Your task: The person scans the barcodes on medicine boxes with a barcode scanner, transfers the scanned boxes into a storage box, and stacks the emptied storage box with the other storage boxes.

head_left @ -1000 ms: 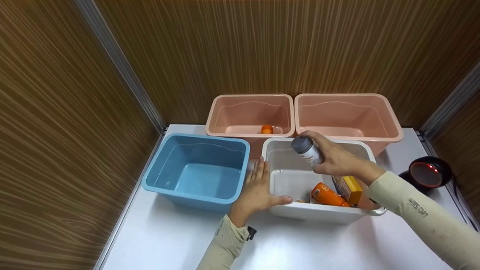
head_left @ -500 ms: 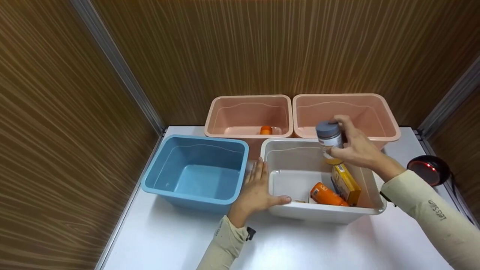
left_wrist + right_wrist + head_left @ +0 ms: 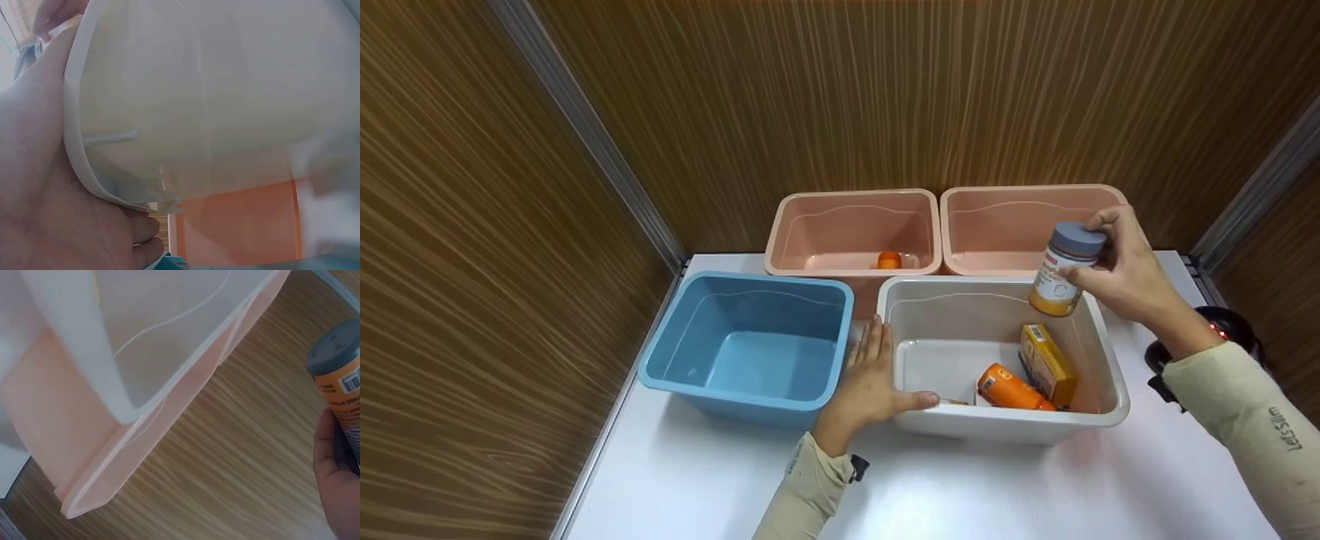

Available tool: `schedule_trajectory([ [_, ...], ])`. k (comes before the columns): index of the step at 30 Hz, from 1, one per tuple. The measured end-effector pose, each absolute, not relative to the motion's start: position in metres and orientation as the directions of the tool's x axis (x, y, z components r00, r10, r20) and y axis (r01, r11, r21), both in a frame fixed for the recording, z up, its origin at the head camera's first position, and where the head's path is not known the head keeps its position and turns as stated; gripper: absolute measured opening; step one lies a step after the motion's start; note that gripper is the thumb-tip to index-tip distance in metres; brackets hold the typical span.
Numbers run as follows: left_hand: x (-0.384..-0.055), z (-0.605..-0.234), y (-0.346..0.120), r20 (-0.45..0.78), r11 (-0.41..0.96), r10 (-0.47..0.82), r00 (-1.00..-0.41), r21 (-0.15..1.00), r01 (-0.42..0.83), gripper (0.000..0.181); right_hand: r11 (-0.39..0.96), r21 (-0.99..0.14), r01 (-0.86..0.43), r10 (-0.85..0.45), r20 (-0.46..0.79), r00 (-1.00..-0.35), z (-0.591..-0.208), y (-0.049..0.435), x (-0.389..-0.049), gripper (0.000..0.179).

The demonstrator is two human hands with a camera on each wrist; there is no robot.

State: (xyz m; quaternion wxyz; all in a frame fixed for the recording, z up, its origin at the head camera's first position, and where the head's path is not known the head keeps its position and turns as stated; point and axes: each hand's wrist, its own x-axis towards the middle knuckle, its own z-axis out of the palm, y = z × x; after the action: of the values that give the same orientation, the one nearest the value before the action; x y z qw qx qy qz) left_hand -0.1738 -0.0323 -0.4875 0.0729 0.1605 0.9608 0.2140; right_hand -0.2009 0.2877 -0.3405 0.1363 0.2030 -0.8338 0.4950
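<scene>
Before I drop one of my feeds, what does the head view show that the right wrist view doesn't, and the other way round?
Only the head view shows the blue bin, the left hand at the white bin, the orange bottle inside it and the black device.

Only the right wrist view shows a readily visible barcode on the jar.

Both show the right hand holding that jar, the white bin and the pink bins.

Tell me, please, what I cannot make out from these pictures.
Head view: the rest of the small yellowish thing, behind the near rim of the white bin.
Head view: part of the black device, behind the right arm.
Head view: fine print on the jar, too small.
Right wrist view: the jar's right part, cut off by the picture's edge.
</scene>
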Motion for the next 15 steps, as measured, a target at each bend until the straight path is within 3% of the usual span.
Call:
schedule_trajectory([
  [9, -0.175, -0.489, -0.033, -0.059, 0.844, 0.338, -0.939, 0.462, 0.274, 0.132, 0.500, -0.781, -0.376, -0.133, 0.359, -0.924, -0.337, 0.314, -0.194, 0.058],
  [15, -0.175, -0.489, -0.033, -0.052, 0.851, 0.347, -0.936, 0.438, 0.291, 0.132, 0.528, -0.771, -0.355, -0.121, 0.346, -0.931, -0.351, 0.348, -0.197, 0.069],
])
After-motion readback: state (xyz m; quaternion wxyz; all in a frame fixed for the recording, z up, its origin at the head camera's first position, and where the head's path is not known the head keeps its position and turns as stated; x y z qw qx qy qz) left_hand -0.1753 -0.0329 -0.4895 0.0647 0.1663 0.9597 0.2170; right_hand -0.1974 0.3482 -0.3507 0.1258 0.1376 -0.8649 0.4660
